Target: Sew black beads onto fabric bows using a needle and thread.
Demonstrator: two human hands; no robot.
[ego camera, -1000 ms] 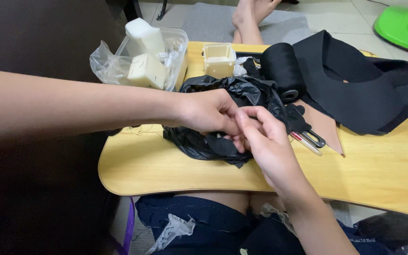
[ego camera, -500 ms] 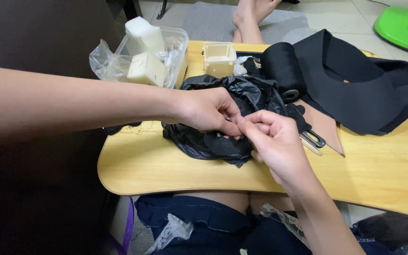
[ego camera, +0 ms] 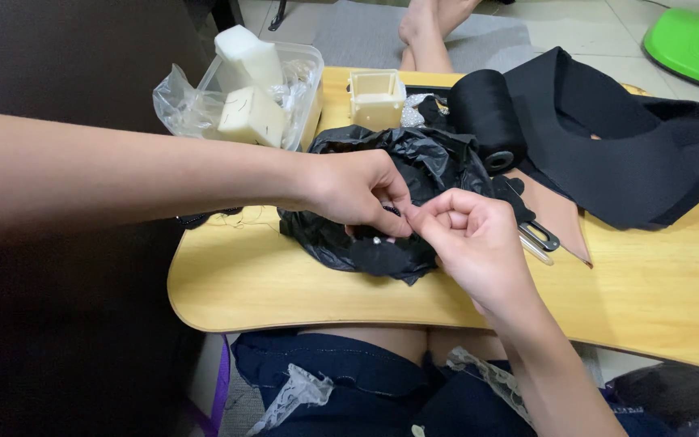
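Note:
My left hand (ego camera: pixel 356 190) reaches in from the left and pinches a small black fabric piece (ego camera: pixel 382 252) that lies on a crumpled black plastic bag (ego camera: pixel 422 158). A tiny pale bead (ego camera: pixel 376 240) shows on the piece just under my fingers. My right hand (ego camera: pixel 475 243) meets the left one, its thumb and forefinger pinched together at the same spot. What sits between those fingertips is too small to make out. Both hands hover over the middle of a wooden lap table (ego camera: pixel 649 283).
A clear plastic tub (ego camera: pixel 305 73) with white foam blocks (ego camera: pixel 251 117) stands at the back left, beside a small cream box (ego camera: pixel 376 97). A black thread spool (ego camera: pixel 487 117), wide black fabric (ego camera: pixel 633 154), a brown sheet (ego camera: pixel 561 217) and snips (ego camera: pixel 537 235) lie to the right.
My right hand has shifted slightly to the right and closed its fingertips against the left hand's. The left hand has hardly moved.

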